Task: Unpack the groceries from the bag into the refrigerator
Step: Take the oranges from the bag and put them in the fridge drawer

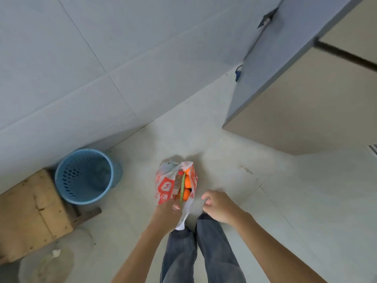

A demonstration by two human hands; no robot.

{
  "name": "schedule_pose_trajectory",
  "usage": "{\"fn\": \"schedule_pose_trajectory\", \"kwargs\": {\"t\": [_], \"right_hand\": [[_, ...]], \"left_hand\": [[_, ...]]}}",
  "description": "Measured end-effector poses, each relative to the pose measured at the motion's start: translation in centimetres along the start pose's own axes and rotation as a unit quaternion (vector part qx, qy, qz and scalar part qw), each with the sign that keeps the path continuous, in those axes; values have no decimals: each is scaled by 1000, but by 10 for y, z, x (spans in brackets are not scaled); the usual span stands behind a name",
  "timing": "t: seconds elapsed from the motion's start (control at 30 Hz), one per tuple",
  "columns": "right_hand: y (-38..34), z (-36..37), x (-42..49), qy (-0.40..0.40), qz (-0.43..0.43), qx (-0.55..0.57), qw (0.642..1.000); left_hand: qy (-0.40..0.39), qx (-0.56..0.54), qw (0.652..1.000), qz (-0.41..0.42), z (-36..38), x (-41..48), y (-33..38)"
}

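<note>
A white and red plastic grocery bag stands on the pale floor just ahead of my feet. Inside it show orange fruits, a red-capped bottle and a long green vegetable. My left hand is at the bag's near edge, fingers closed around the lower end of the green vegetable. Beside the bag on the right, my right hand hovers with fingers loosely curled and nothing in it. The refrigerator, beige-fronted with a grey-blue side, stands at the upper right with its doors closed.
A blue plastic waste basket sits against the tiled wall at left, next to a wooden crate. A clear plastic lid or container lies at the bottom left. My legs in blue jeans stand behind the bag.
</note>
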State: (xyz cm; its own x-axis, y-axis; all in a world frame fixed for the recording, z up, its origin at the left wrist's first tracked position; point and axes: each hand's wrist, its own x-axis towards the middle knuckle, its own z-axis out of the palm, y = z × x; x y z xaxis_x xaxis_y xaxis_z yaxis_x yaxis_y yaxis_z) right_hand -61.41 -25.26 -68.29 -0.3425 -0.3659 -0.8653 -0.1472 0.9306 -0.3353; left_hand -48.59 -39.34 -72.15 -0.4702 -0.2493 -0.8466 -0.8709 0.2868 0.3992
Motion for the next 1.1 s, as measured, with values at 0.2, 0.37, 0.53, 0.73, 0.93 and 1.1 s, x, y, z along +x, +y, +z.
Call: {"fn": "schedule_pose_trajectory", "kwargs": {"t": [0.2, 0.37, 0.53, 0.73, 0.93, 1.1], "right_hand": [[32, 79, 144, -28, 8, -1, 1000], [67, 128, 267, -12, 0, -18, 1000], [99, 153, 363, 49, -27, -44, 997], [135, 168, 426, 89, -8, -67, 994], [139, 182, 441, 136, 5, -3, 991], [146, 175, 428, 139, 47, 24, 989]], "left_hand": [[9, -76, 995, -70, 74, 114, -58], [45, -118, 988, -87, 135, 215, -97], [56, -164, 982, -71, 187, 301, -114], [137, -88, 975, -152, 235, 352, -120], [160, -20, 962, -219, 252, 374, -109], [233, -106, 945, -203, 258, 378, -113]]}}
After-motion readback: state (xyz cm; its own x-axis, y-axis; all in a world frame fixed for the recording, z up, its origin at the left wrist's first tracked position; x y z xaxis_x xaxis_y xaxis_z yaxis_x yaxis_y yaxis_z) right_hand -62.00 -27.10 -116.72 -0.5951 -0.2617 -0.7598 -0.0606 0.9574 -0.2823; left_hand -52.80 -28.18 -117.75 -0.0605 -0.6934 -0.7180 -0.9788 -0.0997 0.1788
